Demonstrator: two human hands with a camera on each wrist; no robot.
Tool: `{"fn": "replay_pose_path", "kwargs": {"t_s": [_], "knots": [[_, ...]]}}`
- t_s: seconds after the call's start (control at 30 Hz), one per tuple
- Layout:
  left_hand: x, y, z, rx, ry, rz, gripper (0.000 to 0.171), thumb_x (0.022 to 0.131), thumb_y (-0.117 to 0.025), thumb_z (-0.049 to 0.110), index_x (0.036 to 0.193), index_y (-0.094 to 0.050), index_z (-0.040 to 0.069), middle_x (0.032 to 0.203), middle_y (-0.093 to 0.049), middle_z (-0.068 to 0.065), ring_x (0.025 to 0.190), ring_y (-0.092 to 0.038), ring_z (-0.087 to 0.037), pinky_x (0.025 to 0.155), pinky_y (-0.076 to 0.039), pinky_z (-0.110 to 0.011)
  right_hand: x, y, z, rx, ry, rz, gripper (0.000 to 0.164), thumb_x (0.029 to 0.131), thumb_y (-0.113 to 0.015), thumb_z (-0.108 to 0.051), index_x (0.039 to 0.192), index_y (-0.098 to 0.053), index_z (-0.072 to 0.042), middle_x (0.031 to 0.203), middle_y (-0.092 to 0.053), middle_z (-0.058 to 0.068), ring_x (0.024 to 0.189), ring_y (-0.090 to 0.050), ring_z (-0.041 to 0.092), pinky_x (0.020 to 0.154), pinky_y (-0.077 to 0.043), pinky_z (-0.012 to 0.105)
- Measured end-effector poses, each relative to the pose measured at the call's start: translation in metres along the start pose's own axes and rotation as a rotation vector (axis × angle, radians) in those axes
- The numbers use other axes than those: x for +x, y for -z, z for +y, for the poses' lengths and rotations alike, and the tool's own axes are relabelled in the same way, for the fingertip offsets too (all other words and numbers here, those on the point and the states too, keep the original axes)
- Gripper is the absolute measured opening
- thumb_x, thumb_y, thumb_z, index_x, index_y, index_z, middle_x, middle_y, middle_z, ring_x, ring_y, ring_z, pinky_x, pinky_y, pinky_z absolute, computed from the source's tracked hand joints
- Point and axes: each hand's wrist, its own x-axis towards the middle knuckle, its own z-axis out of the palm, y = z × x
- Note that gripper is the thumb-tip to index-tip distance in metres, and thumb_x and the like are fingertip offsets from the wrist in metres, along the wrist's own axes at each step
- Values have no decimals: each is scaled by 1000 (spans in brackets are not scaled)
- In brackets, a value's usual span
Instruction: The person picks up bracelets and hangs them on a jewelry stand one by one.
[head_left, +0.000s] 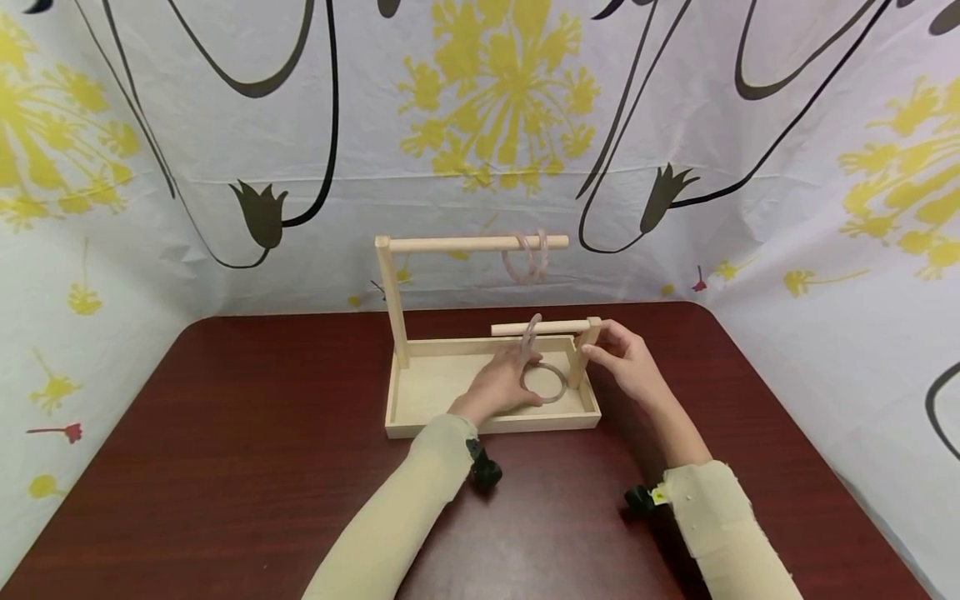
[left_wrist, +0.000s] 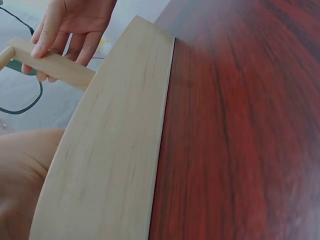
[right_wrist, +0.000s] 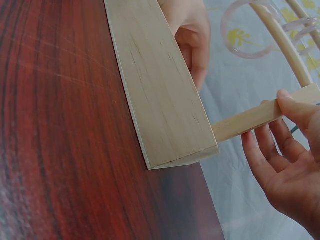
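Note:
A pale wooden rack stands on a tray [head_left: 450,429], with a tall left post [head_left: 393,308] and a shorter right post [head_left: 585,354]. My left hand [head_left: 495,385] reaches into the tray, thumb and finger at the edges of a clear ring [head_left: 555,367] low in it; the tray wall partly hides this hand in the wrist views. Another ring [head_left: 528,337] hangs on the lower bar [head_left: 555,327] just above the hand. At the right, my right hand [head_left: 628,362] pinches the short post between thumb and fingers, also plain in the right wrist view.
Several translucent rings [head_left: 532,258] hang near the right end of the upper bar [head_left: 450,245]. The rack stands toward the back of a dark red-brown table [head_left: 262,450]. Behind it hangs a patterned cloth [head_left: 360,150]. Both sleeved wrists carry small black cameras [head_left: 485,473].

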Motion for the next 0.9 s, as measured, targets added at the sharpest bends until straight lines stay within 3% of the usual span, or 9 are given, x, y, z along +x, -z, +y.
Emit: {"fn": "replay_pose_path", "kwargs": {"t_s": [0.13, 0.3, 0.43, 0.63, 0.9], "knots": [[-2, 3, -5, -42, -3, -25, 72, 74, -90, 29, 137, -59, 14, 140, -58, -2, 136, -48, -20, 112, -42, -35, 0, -1, 0, -5, 3, 3, 29, 94, -66, -4, 116, -56, 13, 102, -72, 6, 88, -66, 3, 79, -52, 15], [-7, 8, -9, -49, 19, -58, 67, 74, -89, 30, 134, -61, 15, 137, -60, -4, 126, -57, -20, 108, -46, -35, 0, -1, 1, -7, 1, 4, 30, 94, -66, -3, 116, -56, 13, 101, -71, 4, 88, -65, 1, 79, -52, 15], [-10, 14, -11, -43, 31, -74, 65, 75, -89, 31, 133, -62, 17, 132, -64, -3, 119, -61, -19, 106, -47, -37, 1, 0, 1, -16, -1, 7, 29, 94, -67, -3, 117, -56, 12, 98, -69, -5, 88, -64, 0, 79, -51, 14], [-17, 23, -17, -12, 34, -86, 71, 76, -87, 35, 137, -57, 14, 131, -64, -3, 119, -61, -21, 105, -48, -39, 1, 0, 1, -21, -7, 7, 27, 94, -66, -3, 117, -58, 10, 97, -68, -11, 88, -63, -1, 81, -50, 14], [-24, 32, -33, -73, 70, -56, 75, 77, -87, 33, 141, -54, 13, 138, -61, -5, 125, -58, -24, 109, -45, -42, 1, 0, 2, -27, -3, 9, 27, 94, -67, -3, 116, -59, 9, 98, -69, -3, 88, -64, 0, 80, -50, 14]]}}
